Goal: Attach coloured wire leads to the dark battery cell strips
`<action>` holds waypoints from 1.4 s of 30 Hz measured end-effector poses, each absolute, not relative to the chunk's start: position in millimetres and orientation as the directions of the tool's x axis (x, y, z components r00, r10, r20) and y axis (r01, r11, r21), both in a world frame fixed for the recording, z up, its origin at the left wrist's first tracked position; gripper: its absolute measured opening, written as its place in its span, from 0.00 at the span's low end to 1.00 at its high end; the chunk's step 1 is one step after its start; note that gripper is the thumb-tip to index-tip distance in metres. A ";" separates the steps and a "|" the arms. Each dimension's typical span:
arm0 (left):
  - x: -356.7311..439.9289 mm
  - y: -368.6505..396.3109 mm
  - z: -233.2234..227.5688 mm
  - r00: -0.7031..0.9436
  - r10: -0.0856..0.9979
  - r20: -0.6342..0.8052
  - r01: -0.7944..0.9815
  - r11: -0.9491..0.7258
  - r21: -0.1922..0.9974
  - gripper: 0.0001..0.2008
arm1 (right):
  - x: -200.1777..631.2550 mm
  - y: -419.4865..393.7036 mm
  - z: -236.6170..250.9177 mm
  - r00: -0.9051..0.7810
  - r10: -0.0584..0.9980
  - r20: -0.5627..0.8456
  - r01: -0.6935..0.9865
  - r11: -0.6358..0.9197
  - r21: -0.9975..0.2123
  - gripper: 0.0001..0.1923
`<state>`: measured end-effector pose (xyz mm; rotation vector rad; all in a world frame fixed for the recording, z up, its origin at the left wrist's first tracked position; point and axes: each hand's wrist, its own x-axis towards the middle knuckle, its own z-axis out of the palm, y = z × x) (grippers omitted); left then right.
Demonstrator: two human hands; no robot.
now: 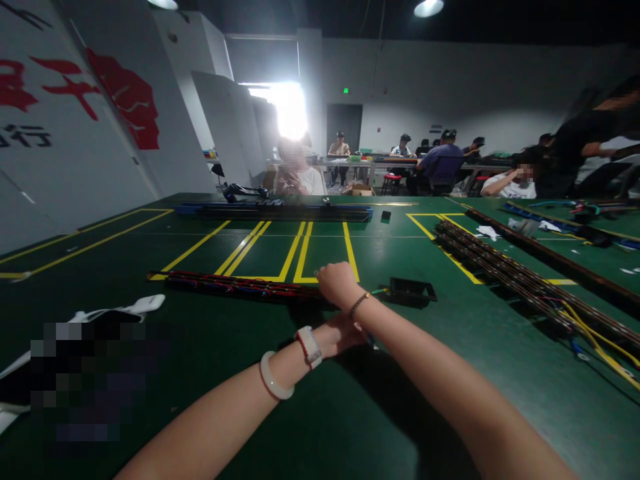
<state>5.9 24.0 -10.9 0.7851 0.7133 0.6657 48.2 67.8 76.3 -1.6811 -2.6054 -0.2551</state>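
My right hand (338,283) is curled closed over the right end of a long black strip with red wires (240,288); what its fingers hold is hidden from me. Beneath the right wrist crosses my left hand (341,335), its fingers pinched together and partly covered by the right forearm. A small bluish wire end (373,343) pokes out beside the left fingers, though its kind is unclear. To the right of my hands, a black rectangular frame (413,291) lies on the green table (225,400), with a green-yellow wire at its left side.
Long brown rods with yellow cables (505,270) lie at right. Along the far edge stretches a long black-and-blue bar (280,212). A white item (149,304), partly blurred, rests at left. One person (300,179) sits opposite; several others are farther back.
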 end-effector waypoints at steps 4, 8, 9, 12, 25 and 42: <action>9.7 24.8 -10.7 0.573 0.749 -0.334 -0.293 0.567 0.770 0.07 | 88.7 56.8 77.8 -0.347 0.865 0.362 0.919 0.391 -0.055 0.23; 10.7 27.7 -9.3 0.614 0.719 -0.326 -0.219 0.551 0.805 0.07 | 141.3 45.7 54.4 -0.258 0.727 0.636 0.860 0.472 -0.191 0.18; 9.6 28.5 -7.9 0.630 0.706 -0.322 -0.202 0.550 0.810 0.07 | 153.3 44.2 44.9 -0.272 0.707 0.653 0.858 0.485 -0.168 0.16; 4.3 30.9 -2.0 0.651 0.683 -0.331 -0.159 0.549 0.820 0.07 | 181.5 43.3 16.8 -0.354 0.683 0.639 0.851 0.518 -0.083 0.14; -17.0 57.6 34.7 0.643 0.632 -0.432 0.542 0.023 0.840 0.22 | 188.2 49.6 -7.8 -0.521 0.648 0.556 0.775 0.632 -0.011 0.18; -16.2 42.2 12.7 0.615 0.691 -0.380 0.234 0.301 0.924 0.16 | 143.0 32.8 70.7 -0.421 0.698 0.580 0.466 0.714 -0.522 0.30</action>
